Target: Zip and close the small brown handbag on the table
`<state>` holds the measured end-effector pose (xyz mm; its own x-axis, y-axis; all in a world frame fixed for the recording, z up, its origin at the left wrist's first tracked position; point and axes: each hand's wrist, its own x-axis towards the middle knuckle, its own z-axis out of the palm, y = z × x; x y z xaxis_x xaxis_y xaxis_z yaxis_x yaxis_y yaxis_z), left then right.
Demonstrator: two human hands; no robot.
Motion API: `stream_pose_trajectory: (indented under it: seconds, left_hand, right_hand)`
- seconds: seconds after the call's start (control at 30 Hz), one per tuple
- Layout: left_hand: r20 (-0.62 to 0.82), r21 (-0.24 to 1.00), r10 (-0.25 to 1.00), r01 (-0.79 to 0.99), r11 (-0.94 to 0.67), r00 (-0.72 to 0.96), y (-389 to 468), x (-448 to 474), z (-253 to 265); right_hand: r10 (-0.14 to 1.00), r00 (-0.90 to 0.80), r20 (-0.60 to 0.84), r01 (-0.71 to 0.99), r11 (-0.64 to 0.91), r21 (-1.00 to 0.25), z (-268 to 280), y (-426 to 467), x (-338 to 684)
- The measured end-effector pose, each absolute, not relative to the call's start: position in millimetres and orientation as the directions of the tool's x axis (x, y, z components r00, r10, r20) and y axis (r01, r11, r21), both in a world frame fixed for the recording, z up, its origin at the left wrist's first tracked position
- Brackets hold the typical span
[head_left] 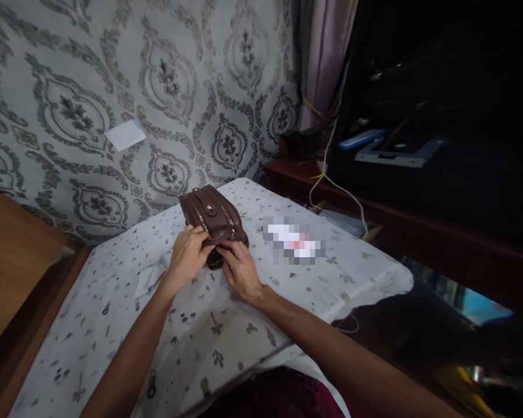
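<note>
A brown purse point(212, 223) is steadied on the patterned bed sheet point(113, 302) near the wall. Its near edge is pinched by the left hand point(187, 255) and right hand point(239, 268), fingers pressed together so it cannot slide.

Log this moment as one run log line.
left hand: on purse | right hand: on purse | purse: on cloth

Reached forward with both forearms bare, converging from the lower edge toward the middle. Kept the left hand point(187, 255) knuckles-up, fingers curled down and pinched together at the tips. Laid the right hand point(240, 270) lower and flatter, wrist bent, fingertips bunched beside the left, grip closed on both.
</note>
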<state>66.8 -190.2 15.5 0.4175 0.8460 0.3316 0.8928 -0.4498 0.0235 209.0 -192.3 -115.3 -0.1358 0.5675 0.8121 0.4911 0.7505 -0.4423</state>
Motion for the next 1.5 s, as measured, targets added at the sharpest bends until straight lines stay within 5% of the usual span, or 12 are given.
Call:
stream_pose_trajectory:
  seconds: [0.2,0.47,1.0,1.5]
  left_hand:
    - [0.335,-0.144,0.865,0.927,-0.346,0.374,-193.8,83.7,18.9]
    - [0.414,-0.13,0.798,0.896,-0.424,0.438,-172.4,117.0,17.3]
    - [0.491,0.265,0.829,0.86,-0.436,0.269,-150.5,113.1,4.9]
    - [0.501,0.263,0.823,0.859,-0.439,0.267,-150.9,113.7,4.4]
  right_hand:
    - [0.564,-0.028,0.825,0.46,0.74,-0.49,-112.4,-191.9,209.3]
    - [0.65,0.042,0.758,0.502,0.643,-0.579,-107.9,-190.2,215.1]
    - [0.72,0.009,0.694,0.579,0.562,-0.59,-106.5,-195.0,214.2]
    - [0.739,0.042,0.672,0.498,0.568,-0.656,-110.2,-193.8,210.2]
